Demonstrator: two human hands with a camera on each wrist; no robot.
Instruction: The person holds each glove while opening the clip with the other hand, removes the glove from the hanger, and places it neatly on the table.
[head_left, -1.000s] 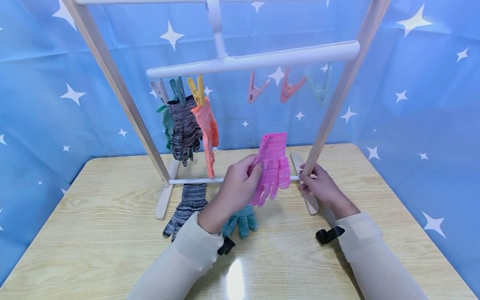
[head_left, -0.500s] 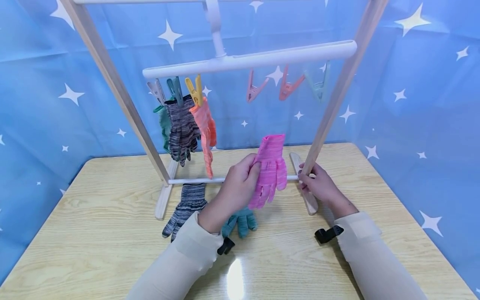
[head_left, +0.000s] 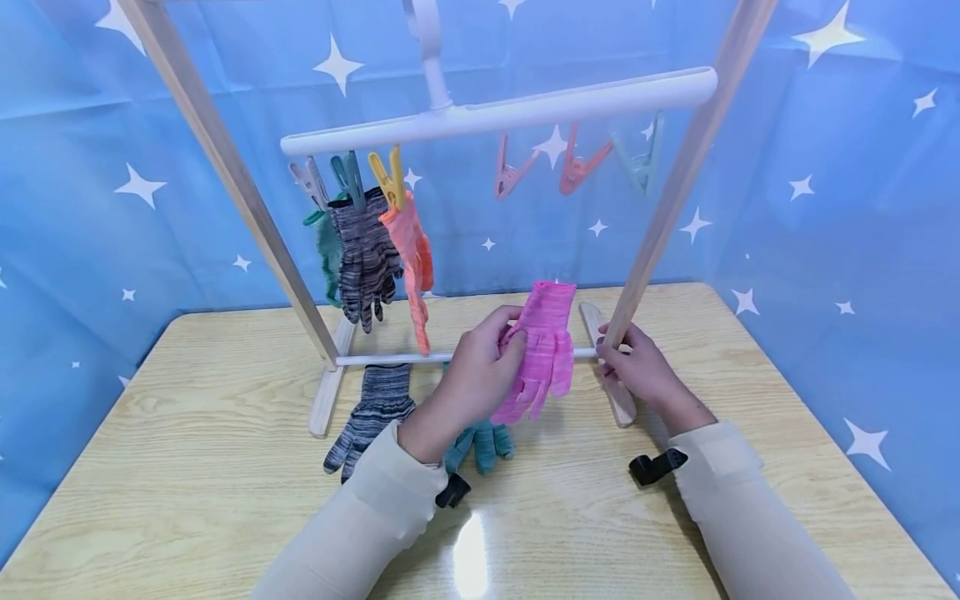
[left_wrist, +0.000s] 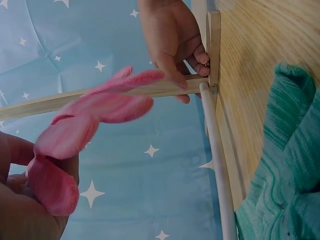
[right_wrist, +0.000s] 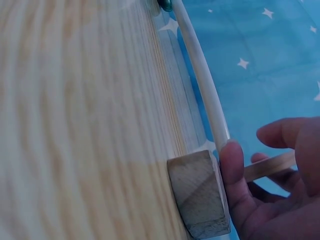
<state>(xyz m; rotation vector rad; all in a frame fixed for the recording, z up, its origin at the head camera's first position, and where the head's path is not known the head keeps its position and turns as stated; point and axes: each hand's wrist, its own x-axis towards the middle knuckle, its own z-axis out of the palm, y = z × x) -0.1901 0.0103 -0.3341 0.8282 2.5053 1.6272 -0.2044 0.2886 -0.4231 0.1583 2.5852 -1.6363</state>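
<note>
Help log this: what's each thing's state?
Pink glove: held in left grip
Orange glove: hung from yellow clothespin
Green glove: hung from gray clothespin
Upper striped glove: hung from teal clothespin
Lower striped glove: lying, partly hidden
Teal glove: lying, partly hidden
Pink clothespin: unused
Coral clothespin: unused
Mint clothespin: unused
White hanger: askew
Wooden stand: upright, in right grip

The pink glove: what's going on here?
A person's left hand holds a pink knitted glove above the wooden table; the right hand grips the wooden rack. Three knitted gloves, green, striped and orange, hang clipped under the white hanger; three other plastic clips hold nothing. Two more gloves lie on the table.
</note>
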